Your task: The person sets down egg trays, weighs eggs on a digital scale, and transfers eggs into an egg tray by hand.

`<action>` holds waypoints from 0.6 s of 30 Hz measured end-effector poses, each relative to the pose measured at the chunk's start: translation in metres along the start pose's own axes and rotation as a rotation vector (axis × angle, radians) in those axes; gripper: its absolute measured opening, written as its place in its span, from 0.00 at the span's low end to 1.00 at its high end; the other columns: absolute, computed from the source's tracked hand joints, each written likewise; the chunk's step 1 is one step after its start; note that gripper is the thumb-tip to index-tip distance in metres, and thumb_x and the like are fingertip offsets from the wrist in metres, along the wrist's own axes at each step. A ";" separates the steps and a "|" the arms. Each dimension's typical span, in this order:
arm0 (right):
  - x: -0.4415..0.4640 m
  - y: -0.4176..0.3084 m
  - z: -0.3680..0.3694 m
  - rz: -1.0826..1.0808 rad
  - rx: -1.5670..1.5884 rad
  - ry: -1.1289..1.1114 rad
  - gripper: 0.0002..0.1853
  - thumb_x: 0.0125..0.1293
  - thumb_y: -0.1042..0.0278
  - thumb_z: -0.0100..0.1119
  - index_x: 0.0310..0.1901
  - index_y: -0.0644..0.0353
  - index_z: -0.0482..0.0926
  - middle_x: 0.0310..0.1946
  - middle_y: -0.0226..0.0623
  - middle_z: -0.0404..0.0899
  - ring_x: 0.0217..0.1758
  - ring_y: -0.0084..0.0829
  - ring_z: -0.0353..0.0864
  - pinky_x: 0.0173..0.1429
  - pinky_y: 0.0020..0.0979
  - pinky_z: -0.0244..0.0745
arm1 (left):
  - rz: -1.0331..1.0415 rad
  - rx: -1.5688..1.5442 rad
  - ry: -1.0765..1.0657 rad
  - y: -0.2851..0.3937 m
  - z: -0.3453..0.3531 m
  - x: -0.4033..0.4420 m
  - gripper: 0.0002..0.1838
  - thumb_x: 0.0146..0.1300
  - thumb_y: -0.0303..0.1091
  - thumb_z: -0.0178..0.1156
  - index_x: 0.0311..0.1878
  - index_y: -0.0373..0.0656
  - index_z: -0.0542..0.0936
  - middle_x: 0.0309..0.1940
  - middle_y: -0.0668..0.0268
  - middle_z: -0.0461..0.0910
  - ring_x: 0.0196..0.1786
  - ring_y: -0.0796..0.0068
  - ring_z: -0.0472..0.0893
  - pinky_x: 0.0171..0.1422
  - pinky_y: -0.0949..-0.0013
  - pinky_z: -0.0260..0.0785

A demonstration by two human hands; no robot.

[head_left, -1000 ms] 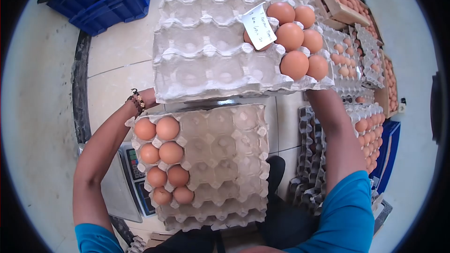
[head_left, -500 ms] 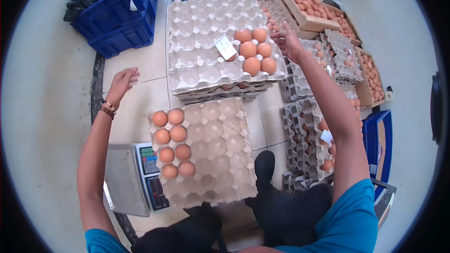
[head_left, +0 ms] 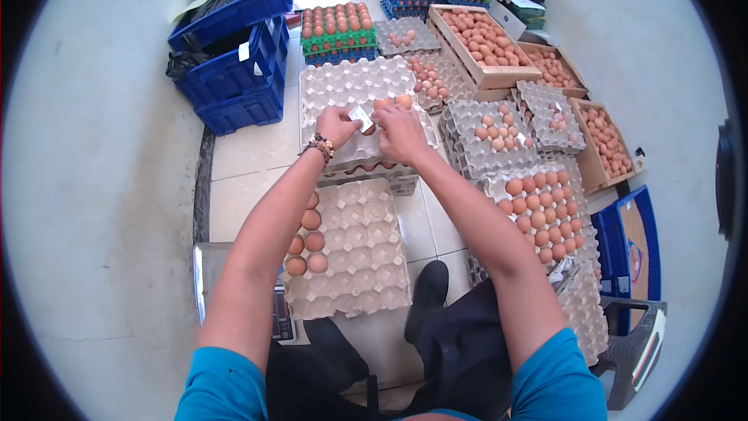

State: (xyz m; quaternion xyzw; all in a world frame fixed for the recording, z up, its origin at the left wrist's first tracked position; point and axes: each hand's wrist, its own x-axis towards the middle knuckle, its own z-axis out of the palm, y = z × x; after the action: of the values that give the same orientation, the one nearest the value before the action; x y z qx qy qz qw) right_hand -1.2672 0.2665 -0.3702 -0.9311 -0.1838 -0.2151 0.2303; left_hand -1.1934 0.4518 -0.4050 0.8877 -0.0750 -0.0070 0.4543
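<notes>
Both my hands are over the far stack of grey egg trays (head_left: 319, 86). My left hand (head_left: 336, 126) has its fingers closed on the left edge of a small white paper label (head_left: 361, 118). My right hand (head_left: 400, 133) is at the label's right side, fingers bent over the eggs; what its fingertips hold is hidden. Brown eggs (head_left: 403, 101) show just beyond it. Nearer to me lies another tray (head_left: 362, 253), with brown eggs (head_left: 315, 242) along its left side, partly covered by my left forearm.
Blue crates (head_left: 241, 86) stand at the left, green egg trays (head_left: 336, 40) behind. Wooden crates of eggs (head_left: 483, 35) and stacked egg trays (head_left: 545, 214) are at the right. A scale (head_left: 284, 313) lies beneath my left forearm.
Both hands let go of the far stack's sides, spread apart, then came together over it at the label. The view has shifted, showing more of the room beyond.
</notes>
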 end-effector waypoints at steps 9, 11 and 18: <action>0.008 0.000 0.015 0.173 0.053 -0.008 0.18 0.51 0.68 0.62 0.47 0.47 0.87 0.38 0.32 0.84 0.55 0.34 0.77 0.58 0.41 0.63 | -0.072 -0.379 -0.056 -0.004 -0.004 -0.003 0.10 0.60 0.31 0.67 0.40 0.34 0.80 0.30 0.63 0.84 0.32 0.77 0.84 0.36 0.73 0.75; 0.007 0.000 0.019 0.140 -0.001 0.022 0.17 0.50 0.68 0.62 0.45 0.47 0.87 0.37 0.32 0.84 0.54 0.34 0.77 0.58 0.41 0.63 | -0.076 -0.494 -0.045 0.000 -0.015 -0.011 0.09 0.64 0.32 0.65 0.41 0.34 0.82 0.34 0.66 0.84 0.36 0.77 0.84 0.40 0.75 0.76; 0.011 -0.009 0.005 -0.048 -0.249 -0.149 0.12 0.50 0.68 0.59 0.37 0.49 0.86 0.44 0.38 0.82 0.56 0.38 0.76 0.59 0.45 0.66 | -0.218 -0.830 -0.036 0.058 -0.153 -0.163 0.14 0.69 0.32 0.61 0.53 0.34 0.80 0.45 0.64 0.83 0.48 0.77 0.83 0.56 0.74 0.76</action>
State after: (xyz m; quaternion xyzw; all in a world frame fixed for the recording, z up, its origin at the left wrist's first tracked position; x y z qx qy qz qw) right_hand -1.2606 0.2789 -0.3656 -0.9612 -0.1944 -0.1720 0.0936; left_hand -1.3492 0.5641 -0.2777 0.6322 0.0206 -0.1001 0.7680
